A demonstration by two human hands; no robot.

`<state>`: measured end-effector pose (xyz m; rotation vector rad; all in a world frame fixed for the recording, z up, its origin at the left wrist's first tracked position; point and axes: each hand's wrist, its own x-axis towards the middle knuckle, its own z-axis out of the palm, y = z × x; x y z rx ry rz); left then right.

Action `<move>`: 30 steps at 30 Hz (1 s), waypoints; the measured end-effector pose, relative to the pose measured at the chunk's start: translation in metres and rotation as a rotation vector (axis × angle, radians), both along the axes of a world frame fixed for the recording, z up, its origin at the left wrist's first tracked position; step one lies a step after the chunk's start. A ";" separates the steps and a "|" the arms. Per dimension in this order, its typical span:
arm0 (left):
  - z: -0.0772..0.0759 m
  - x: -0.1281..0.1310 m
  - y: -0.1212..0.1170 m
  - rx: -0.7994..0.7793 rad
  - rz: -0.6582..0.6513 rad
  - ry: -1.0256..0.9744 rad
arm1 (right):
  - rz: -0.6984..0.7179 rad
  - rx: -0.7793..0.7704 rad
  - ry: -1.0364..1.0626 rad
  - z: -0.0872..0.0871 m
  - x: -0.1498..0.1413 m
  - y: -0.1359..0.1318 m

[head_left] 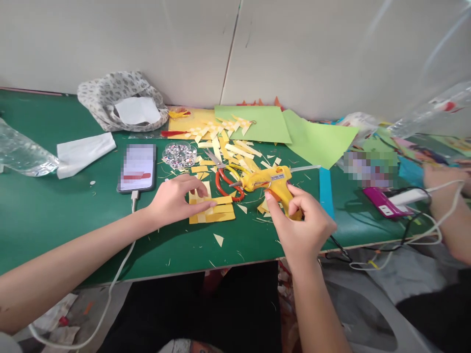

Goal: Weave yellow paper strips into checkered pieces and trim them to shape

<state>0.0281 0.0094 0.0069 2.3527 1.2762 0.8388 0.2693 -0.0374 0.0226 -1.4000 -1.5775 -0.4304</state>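
Note:
My right hand (303, 220) is wrapped round the handle of a yellow glue gun (274, 179), whose nozzle points left. A clear glue stick (305, 168) juts from its back. My left hand (180, 198) rests at the woven yellow paper strips (222, 211), thumb lying on them and the curved index finger held apart from it. Just beyond the strips lie scissors (220, 184) with red-orange handles, partly behind the gun's nozzle. Loose yellow paper scraps (239, 149) are scattered past them. A finished-looking woven paper piece with a red tassel (217, 129) lies farther back.
At left are a charging phone (137, 167), a clear bead case (179, 155), a plastic bottle (27, 152) and a cloth bag (121, 100). Green paper sheets (316, 137) lie at the back. A purple power strip (386, 203) with cables and another person's arm (447, 215) are at right.

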 end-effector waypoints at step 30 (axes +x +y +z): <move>0.020 -0.038 -0.014 -0.036 -0.135 0.297 | -0.014 -0.069 0.110 0.001 0.013 0.005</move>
